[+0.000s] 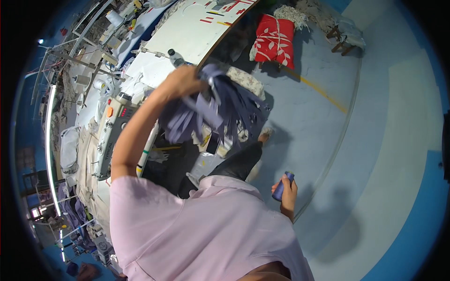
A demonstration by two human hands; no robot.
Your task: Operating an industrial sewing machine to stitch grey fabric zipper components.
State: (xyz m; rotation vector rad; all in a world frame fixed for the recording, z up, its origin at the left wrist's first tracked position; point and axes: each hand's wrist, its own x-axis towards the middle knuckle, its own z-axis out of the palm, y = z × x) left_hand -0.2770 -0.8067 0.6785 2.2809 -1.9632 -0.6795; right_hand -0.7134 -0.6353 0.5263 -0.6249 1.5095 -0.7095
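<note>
Presently, two items in hand. First: bundle of blue-grey fabric strips (234,105), gripped at its gathered end by the left hand (186,80), fingers closed, loose tails fanning out right of those fingers. Second: blue-purple thread spool (283,188), wrapped by the right hand's (289,194) fingers. Bottle (176,57) on the bench (176,35), just beyond the left fingers. Step, by my reckoning: carrying both. Next move calls for firm left fingers, lest strips slip.
</note>
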